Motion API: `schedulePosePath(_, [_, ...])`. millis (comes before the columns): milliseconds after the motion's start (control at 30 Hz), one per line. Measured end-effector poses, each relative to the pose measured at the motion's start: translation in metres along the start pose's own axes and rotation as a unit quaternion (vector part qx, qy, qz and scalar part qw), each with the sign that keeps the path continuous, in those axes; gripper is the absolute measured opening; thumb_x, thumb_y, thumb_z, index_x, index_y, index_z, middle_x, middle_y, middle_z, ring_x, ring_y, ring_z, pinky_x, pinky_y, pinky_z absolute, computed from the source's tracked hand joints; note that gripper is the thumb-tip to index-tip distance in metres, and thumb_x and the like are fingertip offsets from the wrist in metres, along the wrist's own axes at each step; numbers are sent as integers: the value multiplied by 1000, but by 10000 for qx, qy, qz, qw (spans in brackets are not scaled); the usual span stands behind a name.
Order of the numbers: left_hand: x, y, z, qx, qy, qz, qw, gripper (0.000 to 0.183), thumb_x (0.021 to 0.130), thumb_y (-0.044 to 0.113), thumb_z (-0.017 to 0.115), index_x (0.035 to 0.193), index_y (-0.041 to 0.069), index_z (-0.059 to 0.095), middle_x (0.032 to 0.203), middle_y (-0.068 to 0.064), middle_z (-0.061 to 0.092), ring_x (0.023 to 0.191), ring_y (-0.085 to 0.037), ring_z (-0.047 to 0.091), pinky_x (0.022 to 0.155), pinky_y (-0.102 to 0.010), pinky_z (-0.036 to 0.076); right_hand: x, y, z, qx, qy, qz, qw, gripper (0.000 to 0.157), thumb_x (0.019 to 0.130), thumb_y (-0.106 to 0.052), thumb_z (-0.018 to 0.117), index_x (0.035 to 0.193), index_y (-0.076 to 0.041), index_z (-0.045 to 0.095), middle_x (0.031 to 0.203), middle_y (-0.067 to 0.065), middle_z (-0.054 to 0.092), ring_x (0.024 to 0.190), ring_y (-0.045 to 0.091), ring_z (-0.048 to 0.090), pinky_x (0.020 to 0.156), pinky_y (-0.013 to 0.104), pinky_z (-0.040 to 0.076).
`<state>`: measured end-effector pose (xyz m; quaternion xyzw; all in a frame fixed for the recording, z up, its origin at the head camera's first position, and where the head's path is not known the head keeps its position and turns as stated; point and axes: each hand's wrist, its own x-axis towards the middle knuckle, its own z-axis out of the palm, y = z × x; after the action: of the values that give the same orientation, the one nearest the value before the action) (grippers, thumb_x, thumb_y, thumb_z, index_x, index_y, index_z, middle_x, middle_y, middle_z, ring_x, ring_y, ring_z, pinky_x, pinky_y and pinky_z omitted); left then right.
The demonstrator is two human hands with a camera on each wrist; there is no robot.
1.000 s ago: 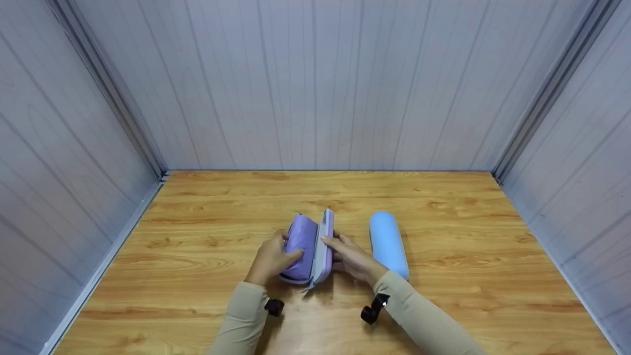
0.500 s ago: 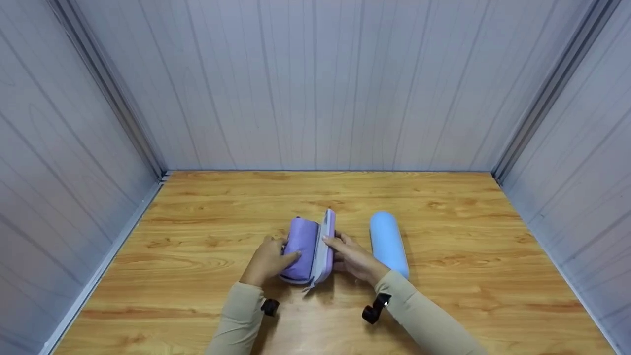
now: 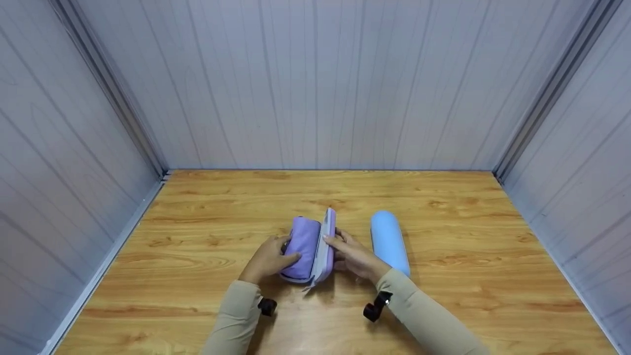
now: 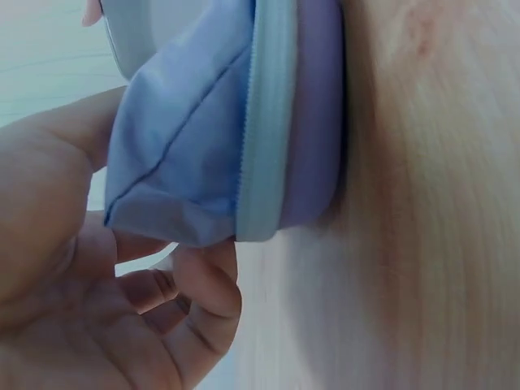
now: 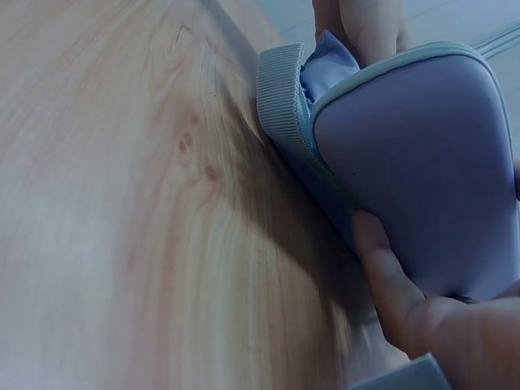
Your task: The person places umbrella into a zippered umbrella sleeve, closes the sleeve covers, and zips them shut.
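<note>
1. Your left grip (image 3: 267,256), partly closed, holds the purple case (image 3: 303,246).
2. Your right grip (image 3: 357,257), nearly closed, pinches its raised lid (image 3: 323,264).
3. The case sits between both, on the worktop (image 3: 207,217).
4. A blue rounded object (image 3: 388,241) lies right of your right grip.

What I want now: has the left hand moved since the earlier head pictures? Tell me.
Yes: the left hand has shifted slightly to the left, judged against the table in the head view.
</note>
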<state>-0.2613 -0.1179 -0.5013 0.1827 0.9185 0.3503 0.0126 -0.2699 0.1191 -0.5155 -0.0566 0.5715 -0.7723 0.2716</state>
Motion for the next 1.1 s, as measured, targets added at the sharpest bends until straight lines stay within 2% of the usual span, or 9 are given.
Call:
schedulePosePath(167, [3, 2, 0, 22, -69, 173, 9998, 53, 82, 27, 66, 122, -5, 53, 102, -16, 62, 93, -26, 57, 80, -41, 47, 1, -2, 0, -81, -73, -45, 9999, 80, 89, -34, 58, 145, -10, 7, 130, 22, 42, 111, 34, 49, 87, 46, 44])
schedulePosePath(267, [3, 2, -1, -90, -66, -50, 9999, 48, 81, 28, 67, 118, -2, 55, 91, -10, 62, 82, -20, 58, 71, -37, 48, 0, -3, 0, -132, -18, -52, 9999, 81, 88, -35, 58, 146, -10, 7, 129, 23, 42, 110, 34, 50, 86, 46, 44])
schedulePosePath(367, [0, 1, -6, -292, -91, -176, 9994, 35, 83, 25, 66, 108, 3, 56, 82, -4, 60, 73, -15, 56, 63, -33, 48, -1, -3, 0, -134, 56, -31, 9999, 82, 88, -35, 59, 146, -10, 8, 128, 23, 43, 108, 35, 51, 85, 46, 45])
schedulePosePath(467, [-3, -3, -13, -417, -246, 6, 9988, 17, 85, 16, 60, 98, 6, 58, 83, -2, 60, 74, -14, 57, 63, -31, 49, -1, -3, 1, -117, 100, 2, 9999, 82, 87, -35, 60, 146, -11, 8, 129, 24, 43, 109, 35, 51, 85, 46, 45])
schedulePosePath(533, [-7, -7, -19, -482, -439, 170, 9977, 13, 84, 9, 58, 96, 6, 59, 89, -3, 62, 78, -16, 58, 66, -30, 49, -2, -2, 1, -110, 131, 18, 9999, 83, 87, -35, 61, 146, -11, 8, 130, 24, 42, 109, 36, 50, 85, 45, 45])
schedulePosePath(633, [-11, -11, -25, -629, -806, 344, 9942, 20, 79, 3, 60, 99, 4, 61, 98, -5, 62, 85, -21, 60, 71, -31, 50, -2, -2, 0, -109, 185, 34, 9998, 83, 86, -36, 61, 146, -11, 9, 131, 24, 40, 110, 36, 49, 85, 45, 45])
schedulePosePath(767, [-14, -12, -28, -767, -1156, 379, 9896, 33, 73, 0, 65, 105, 3, 60, 104, -6, 61, 91, -25, 59, 74, -31, 50, -3, -3, 0, -92, 198, 30, 9998, 84, 86, -36, 61, 146, -11, 8, 134, 23, 38, 110, 35, 50, 85, 45, 45])
schedulePosePath(933, [-17, -13, -29, -794, -1302, 334, 9877, 41, 70, -1, 68, 109, 4, 59, 107, -5, 60, 92, -25, 58, 74, -30, 50, -2, -1, 0, -63, 220, 59, 9997, 85, 86, -37, 62, 146, -12, 8, 133, 22, 40, 109, 33, 51, 86, 45, 44])
schedulePosePath(1100, [-18, -13, -27, -671, -1214, 322, 9898, 40, 71, 4, 73, 109, 6, 59, 105, -3, 60, 93, -24, 58, 74, -30, 49, -2, -1, 0, -132, 174, 1, 9998, 83, 86, -37, 61, 145, -12, 9, 130, 22, 42, 108, 32, 51, 86, 45, 44])
